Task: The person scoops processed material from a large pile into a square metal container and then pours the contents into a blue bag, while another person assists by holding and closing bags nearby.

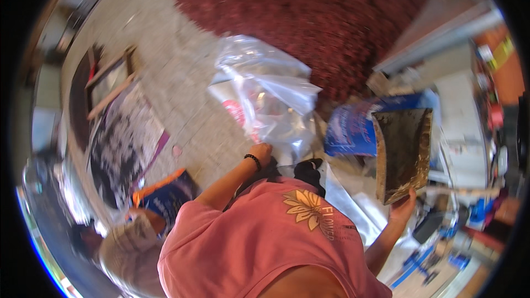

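Note:
My left hand [263,153], with a dark beaded bracelet at the wrist, is closed at the near edge of a clear plastic bag [270,85] with red print. The crumpled bag spreads away from me over the paved floor. In my right hand [404,208] is a worn, stained wooden scoop [403,152], shaped like a shallow tray with raised sides. My fingers grip its lower edge, and it is held up on the right. Behind the scoop a blue printed bag [350,129] is partly hidden. A large heap of dark red chips [309,16] lies beyond the clear bag.
At lower left a person [130,248] bends beside a blue and orange bag [165,196]. Near them lie a dark-stained sheet [127,143] and a wooden frame [113,85]. A pale board [441,33] edges the heap at right; cluttered tools [425,262] fill the lower right.

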Demonstrator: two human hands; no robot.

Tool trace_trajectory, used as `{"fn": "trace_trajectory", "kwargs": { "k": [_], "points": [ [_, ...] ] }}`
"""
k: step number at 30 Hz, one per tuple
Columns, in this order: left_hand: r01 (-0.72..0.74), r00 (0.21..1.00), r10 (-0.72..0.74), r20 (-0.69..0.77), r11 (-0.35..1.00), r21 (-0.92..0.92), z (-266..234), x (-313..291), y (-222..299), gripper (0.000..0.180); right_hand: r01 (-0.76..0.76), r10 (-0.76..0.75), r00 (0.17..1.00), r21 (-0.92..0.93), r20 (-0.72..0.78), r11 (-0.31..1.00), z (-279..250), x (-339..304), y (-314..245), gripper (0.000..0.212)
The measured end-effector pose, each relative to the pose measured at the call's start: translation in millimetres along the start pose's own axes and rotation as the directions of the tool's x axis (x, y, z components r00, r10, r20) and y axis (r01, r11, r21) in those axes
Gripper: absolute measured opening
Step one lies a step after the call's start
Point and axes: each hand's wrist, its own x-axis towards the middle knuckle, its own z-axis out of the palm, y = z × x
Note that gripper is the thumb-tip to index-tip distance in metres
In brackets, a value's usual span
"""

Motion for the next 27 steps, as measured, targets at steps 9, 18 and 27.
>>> {"fn": "trace_trajectory", "kwargs": {
  "k": [9,18,27],
  "points": [
    [0.731,0.627,-0.779,0.023,0.577,-0.363,78.5,-150.6,-169.4,0.019,-0.343,0.435,0.868,-0.346,0.238,0.873,217.8,9.6,143.4,0.032],
    [0.573,0.359,-0.911,0.204,0.042,-0.819,128.2,-188.5,-181.2,0.023,-0.278,0.689,0.623,-0.719,0.370,0.637,396.3,10.8,263.0,0.028],
    [0.352,0.212,-0.798,0.565,-0.477,-0.805,71.5,-216.3,-231.9,0.020,-0.329,0.841,0.441,-0.815,0.315,0.478,530.1,1.1,406.1,0.028]
  ]
}}
